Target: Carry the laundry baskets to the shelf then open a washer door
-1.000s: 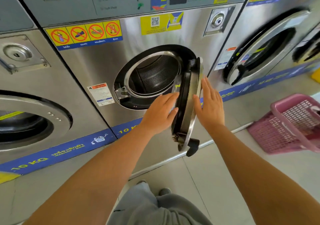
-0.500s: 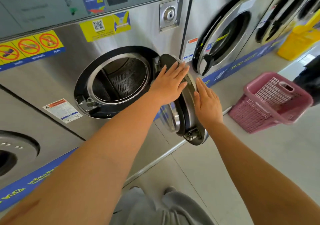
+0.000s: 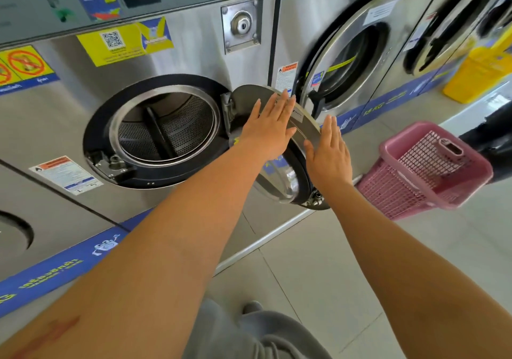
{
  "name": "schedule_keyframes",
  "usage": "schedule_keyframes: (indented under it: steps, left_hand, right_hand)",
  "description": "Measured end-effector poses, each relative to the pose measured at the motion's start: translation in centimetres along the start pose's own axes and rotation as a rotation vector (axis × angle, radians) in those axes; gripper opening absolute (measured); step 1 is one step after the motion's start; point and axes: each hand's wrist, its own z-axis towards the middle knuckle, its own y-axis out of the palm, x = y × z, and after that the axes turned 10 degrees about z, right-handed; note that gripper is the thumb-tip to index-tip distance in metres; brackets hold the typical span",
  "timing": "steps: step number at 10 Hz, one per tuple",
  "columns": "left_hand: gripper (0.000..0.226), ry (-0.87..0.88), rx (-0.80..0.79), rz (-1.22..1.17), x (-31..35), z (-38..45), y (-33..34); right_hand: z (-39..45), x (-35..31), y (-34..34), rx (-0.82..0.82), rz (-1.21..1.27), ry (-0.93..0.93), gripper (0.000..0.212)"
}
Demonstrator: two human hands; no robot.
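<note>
The door (image 3: 291, 148) is swung wide open, so that job looks done. Both hands lie flat, holding nothing: left hand (image 3: 270, 128) on it, right hand (image 3: 328, 153) beside its edge. A pink basket (image 3: 426, 170) sits right of them, on the floor.

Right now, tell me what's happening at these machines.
A person stands at a row of steel washers with both hands flat and open on one washer's door. The left hand lies on the door's inner side, the right hand against its outer edge. The door is swung wide on its right-side hinge and the drum looks empty. A pink basket sits on the floor to the right.
</note>
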Motion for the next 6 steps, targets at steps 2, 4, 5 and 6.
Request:
schedule_keyframes:
  steps: [2,4,5,6]
  left_hand:
    - [0.066,-0.025,0.025,0.053,0.1,-0.2,-0.2]
    - [0.064,-0.089,0.044,0.047,-1.2,-2.7,0.3]
    - [0.062,-0.156,0.026,0.039,-3.1,-4.9,0.9]
    - [0.062,-0.318,0.019,0.03,-6.4,-9.1,1.6]
  right_hand:
    - [-0.2,0.2,0.0,-0.001,-0.02,-0.021,0.068]
    - [-0.3,-0.4,-0.6,0.047,-0.115,-0.057,0.065]
    - [-0.5,-1.8,-0.6,0.091,-0.15,-0.138,0.063]
    - [-1.0,-5.1,0.3,0.082,-0.116,-0.285,0.06]
